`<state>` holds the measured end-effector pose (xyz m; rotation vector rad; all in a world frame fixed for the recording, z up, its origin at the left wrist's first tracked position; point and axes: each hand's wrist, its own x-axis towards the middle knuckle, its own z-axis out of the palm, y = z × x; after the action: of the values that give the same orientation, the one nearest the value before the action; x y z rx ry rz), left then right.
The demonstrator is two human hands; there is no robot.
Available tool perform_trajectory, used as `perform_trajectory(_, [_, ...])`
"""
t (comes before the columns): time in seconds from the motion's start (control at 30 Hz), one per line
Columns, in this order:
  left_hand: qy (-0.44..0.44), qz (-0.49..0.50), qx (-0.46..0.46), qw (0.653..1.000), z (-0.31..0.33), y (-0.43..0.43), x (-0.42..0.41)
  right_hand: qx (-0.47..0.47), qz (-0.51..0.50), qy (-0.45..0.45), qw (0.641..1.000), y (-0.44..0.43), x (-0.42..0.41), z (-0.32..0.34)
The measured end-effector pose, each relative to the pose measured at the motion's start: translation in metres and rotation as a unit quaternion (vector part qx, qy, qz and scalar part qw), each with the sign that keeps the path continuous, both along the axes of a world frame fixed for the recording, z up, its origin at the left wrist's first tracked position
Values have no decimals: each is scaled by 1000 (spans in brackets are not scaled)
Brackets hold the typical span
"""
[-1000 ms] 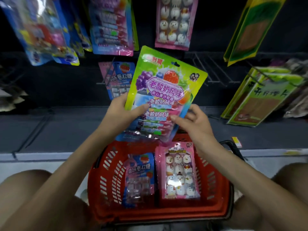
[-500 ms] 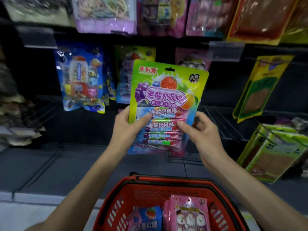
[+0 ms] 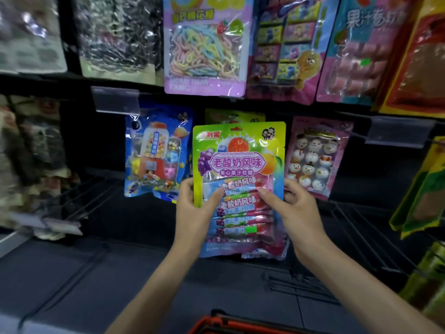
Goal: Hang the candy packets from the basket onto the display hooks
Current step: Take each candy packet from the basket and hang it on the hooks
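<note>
A green and blue fruit-candy packet stands upright in front of the display, held at both sides. My left hand grips its left edge, thumb across the front. My right hand grips the right edge the same way. Behind the packet's top peeks a matching green packet hanging on the display. Only the red basket's rim shows at the bottom edge; its contents are out of view.
A blue gumball-machine packet hangs to the left, a pink snowman-candy packet to the right. Larger packets hang in the row above. Bare wire hooks jut out at lower right and lower left. Yellow-green packets hang far right.
Both hands have lifted the packet up toward the middle row of hanging packets and straightened it. The view has tilted up, so the basket has dropped almost out of sight.
</note>
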<state>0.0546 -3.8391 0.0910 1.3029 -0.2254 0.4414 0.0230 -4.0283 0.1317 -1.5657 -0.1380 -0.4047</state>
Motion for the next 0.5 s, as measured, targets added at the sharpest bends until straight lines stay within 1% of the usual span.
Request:
perform_trajectory(0.27, [-35,48,13,998,-8,15,3,3,21,-28,999,19,4,-2])
perform_trajectory(0.5, [-60,51,26,997,-2,16,0,33,14,-49,998,23,3,-6])
